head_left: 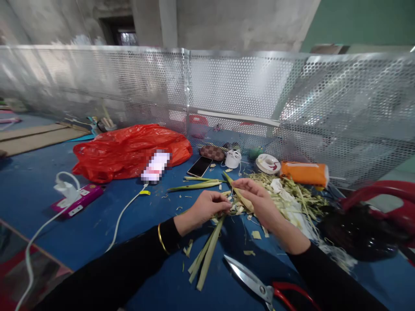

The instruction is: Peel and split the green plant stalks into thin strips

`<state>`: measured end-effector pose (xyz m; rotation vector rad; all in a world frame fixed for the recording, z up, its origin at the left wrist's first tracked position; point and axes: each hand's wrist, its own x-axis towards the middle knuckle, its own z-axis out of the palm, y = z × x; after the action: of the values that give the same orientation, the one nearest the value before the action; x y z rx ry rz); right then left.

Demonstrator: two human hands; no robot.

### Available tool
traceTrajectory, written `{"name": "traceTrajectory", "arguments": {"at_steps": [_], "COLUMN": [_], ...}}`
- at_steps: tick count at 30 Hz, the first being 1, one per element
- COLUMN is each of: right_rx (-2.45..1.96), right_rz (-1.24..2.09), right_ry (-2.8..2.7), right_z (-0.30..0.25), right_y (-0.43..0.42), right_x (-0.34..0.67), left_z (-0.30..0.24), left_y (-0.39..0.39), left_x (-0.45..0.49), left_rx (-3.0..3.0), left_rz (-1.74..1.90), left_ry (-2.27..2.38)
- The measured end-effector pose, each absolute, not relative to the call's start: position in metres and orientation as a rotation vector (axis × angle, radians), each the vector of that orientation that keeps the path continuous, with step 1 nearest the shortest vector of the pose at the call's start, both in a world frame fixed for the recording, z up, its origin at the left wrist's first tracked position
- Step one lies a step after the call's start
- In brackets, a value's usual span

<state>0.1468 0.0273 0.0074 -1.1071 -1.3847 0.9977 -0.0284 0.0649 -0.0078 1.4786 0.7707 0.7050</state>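
My right hand (257, 201) is closed on a pale green plant leaf (240, 194), whose pointed tip sticks up past the fingers. My left hand (207, 209), a gold bangle at its wrist, pinches close beside it; what lies between thumb and fingertips is too small to make out. Below the left fingers, several long leaf strips (209, 255) fan toward me on the blue table (152, 268). More green leaves (197, 185) lie just beyond the hands. Silver scissors with red handles (249, 276) rest open near my right forearm.
Plant trimmings (292, 194) heap up at right, by an orange packet (304, 172) and a white tape roll (267, 164). A dark phone (200, 166), a red plastic bag (129, 149) and a purple power strip (78, 203) with white cable lie left. Perforated metal panels (233, 86) stand behind.
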Motion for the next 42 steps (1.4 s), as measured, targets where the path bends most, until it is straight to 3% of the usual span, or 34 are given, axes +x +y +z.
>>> {"name": "traceTrajectory", "arguments": {"at_steps": [15, 22, 26, 31, 38, 42], "right_rx": [-1.41, -1.514, -1.805, -1.941, -1.968, -1.855], "right_rz": [0.719, 0.461, 0.328, 0.479, 0.48, 0.826], "right_ry": [-1.556, -1.745, -1.96, -2.058, -2.041, -1.773], "right_z": [-0.025, -0.003, 0.005, -0.011, -0.03, -0.025], "right_y": [-0.017, -0.057, -0.114, -0.171, -0.176, -0.171], "right_x": [0.142, 0.153, 0.17, 0.185, 0.178, 0.172], "left_z": [-0.01, -0.02, -0.024, -0.023, -0.025, -0.024], "left_y": [0.057, 0.056, 0.057, 0.057, 0.06, 0.061], "left_x": [-0.028, -0.026, -0.026, -0.025, -0.025, -0.026], "left_rx": [1.865, 1.968, 1.978, 1.966, 1.916, 1.882], "left_rz": [0.856, 0.857, 0.847, 0.841, 0.834, 0.849], "left_ry": [0.818, 0.826, 0.831, 0.843, 0.881, 0.908]}}
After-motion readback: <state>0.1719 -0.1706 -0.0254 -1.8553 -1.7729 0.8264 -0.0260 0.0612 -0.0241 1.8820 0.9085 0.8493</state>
